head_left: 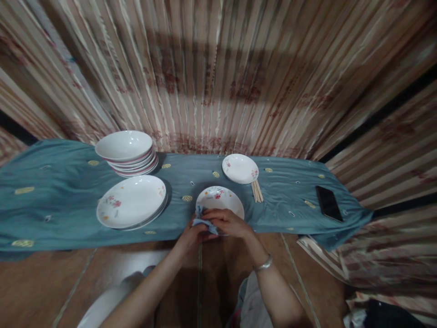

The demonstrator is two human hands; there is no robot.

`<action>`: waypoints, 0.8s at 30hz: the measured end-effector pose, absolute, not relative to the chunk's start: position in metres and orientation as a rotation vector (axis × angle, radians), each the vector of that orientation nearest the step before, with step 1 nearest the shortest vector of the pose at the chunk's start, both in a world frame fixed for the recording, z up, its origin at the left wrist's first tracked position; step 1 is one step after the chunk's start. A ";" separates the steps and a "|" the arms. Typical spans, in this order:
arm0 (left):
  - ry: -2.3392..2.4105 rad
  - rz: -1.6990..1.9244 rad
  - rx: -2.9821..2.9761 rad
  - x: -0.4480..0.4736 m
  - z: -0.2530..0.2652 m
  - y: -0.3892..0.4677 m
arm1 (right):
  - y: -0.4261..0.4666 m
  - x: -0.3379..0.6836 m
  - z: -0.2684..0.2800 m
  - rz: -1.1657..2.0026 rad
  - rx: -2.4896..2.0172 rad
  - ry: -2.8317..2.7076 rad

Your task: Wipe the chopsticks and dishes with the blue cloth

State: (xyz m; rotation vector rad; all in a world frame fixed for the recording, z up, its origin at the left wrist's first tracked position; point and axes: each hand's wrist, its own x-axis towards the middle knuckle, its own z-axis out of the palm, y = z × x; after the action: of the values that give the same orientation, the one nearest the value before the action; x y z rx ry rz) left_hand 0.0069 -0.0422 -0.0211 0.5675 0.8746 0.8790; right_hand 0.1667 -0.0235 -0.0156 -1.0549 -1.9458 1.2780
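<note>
A white plate (234, 202) with red and orange flowers lies at the front edge of the table. Over its near left rim, both hands meet at a crumpled light blue cloth (207, 224). My left hand (195, 233) is closed on the cloth beside the rim. My right hand (228, 220), with a silver bangle at the wrist, reaches across the plate, its fingers bent onto the same cloth. Some fingertips are hidden behind the cloth and the other hand.
A stack of bowls (124, 145) stands at the back left, with stacked oval plates (133, 202) before it. Small plates (240, 168) sit behind my right hand, with chopsticks (256, 191) partly under them. A black phone (328, 203) lies right on the blue tablecloth (283, 196).
</note>
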 end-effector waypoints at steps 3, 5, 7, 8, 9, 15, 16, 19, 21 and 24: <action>0.858 0.872 0.553 0.005 -0.020 -0.040 | -0.026 0.173 -0.013 1.354 -1.080 -1.948; 0.853 0.862 0.544 0.005 -0.019 -0.039 | -0.028 0.178 -0.011 1.363 -1.114 -1.961; 0.865 0.852 0.540 0.005 -0.018 -0.038 | -0.029 0.183 -0.010 1.326 -1.158 -1.985; 0.870 0.848 0.545 0.005 -0.018 -0.038 | -0.030 0.185 -0.010 1.303 -1.186 -1.999; 0.874 0.843 0.551 0.005 -0.017 -0.038 | -0.030 0.187 -0.010 1.284 -1.219 -2.012; 0.888 0.859 0.566 0.006 -0.017 -0.038 | -0.030 0.198 -0.004 1.090 -1.497 -2.148; 0.891 0.864 0.566 0.006 -0.019 -0.037 | -0.030 0.199 -0.001 1.022 -1.565 -2.187; 0.892 0.870 0.562 0.006 -0.023 -0.037 | -0.031 0.199 0.004 0.773 -1.788 -2.297; 0.881 0.870 0.566 0.005 -0.026 -0.036 | -0.031 0.199 0.004 0.602 -1.931 -2.342; 0.876 0.861 0.572 0.004 -0.028 -0.036 | -0.031 0.196 -0.001 0.382 -2.129 -2.308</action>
State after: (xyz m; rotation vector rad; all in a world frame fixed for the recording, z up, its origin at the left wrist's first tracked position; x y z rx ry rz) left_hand 0.0042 -0.0358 -0.0278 0.5724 0.8763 0.8615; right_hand 0.1964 -0.0306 -0.0006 -2.1293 -2.3075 0.3821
